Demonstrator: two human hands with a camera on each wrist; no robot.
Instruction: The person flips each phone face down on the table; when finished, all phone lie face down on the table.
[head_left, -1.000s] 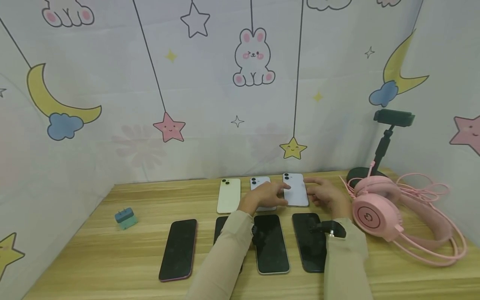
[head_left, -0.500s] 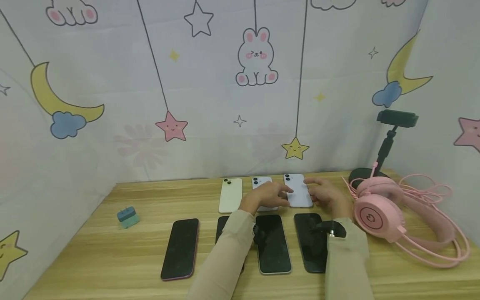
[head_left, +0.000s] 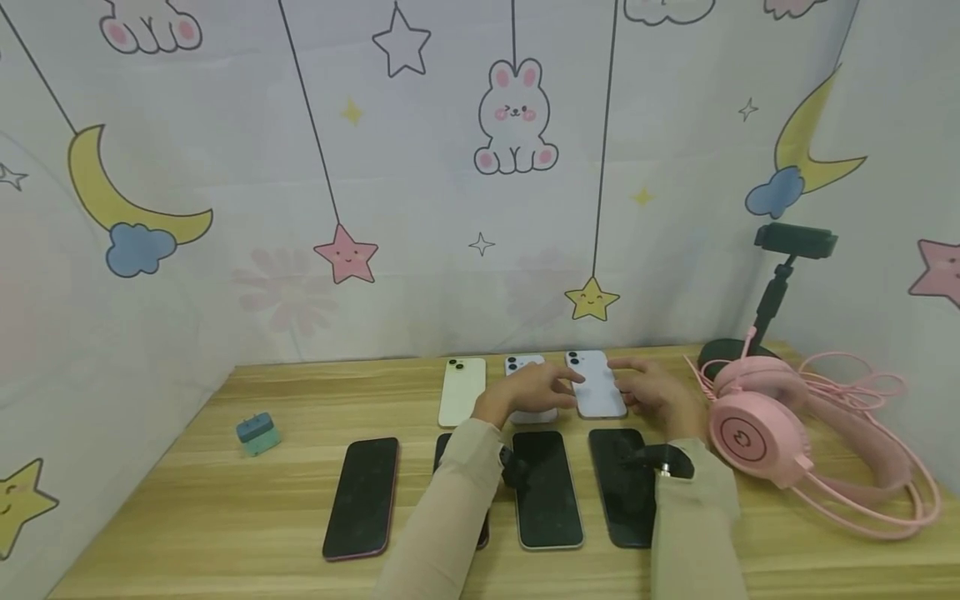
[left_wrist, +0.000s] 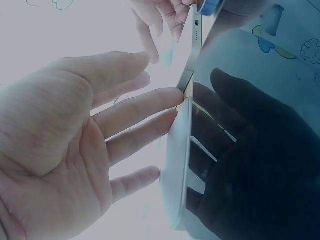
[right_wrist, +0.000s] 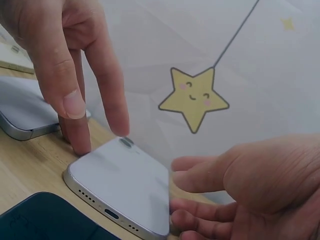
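Observation:
A pale lavender phone (head_left: 597,387) lies back up at the right end of the back row, camera lenses at its far left corner. My left hand (head_left: 531,388) reaches over the middle pale phone (head_left: 525,360), fingers extended; in the right wrist view a fingertip meets the lavender phone's far edge near the lenses and others come down by its left edge. My right hand (head_left: 651,388) is at the phone's right edge, thumb extended and other fingers loosely bent. Contact on that side is unclear. The hand covers much of the middle phone.
A cream phone (head_left: 462,393) ends the back row at left. Several dark phones, one of them a black phone (head_left: 549,492), lie screen up in front. Pink headphones (head_left: 757,421) and a black stand (head_left: 772,296) are at right; a small blue-green block (head_left: 258,434) is at left.
The lavender phone has turned very slightly, its far end shifting left. Both hands keep about the same positions around it. The head view has shifted a little.

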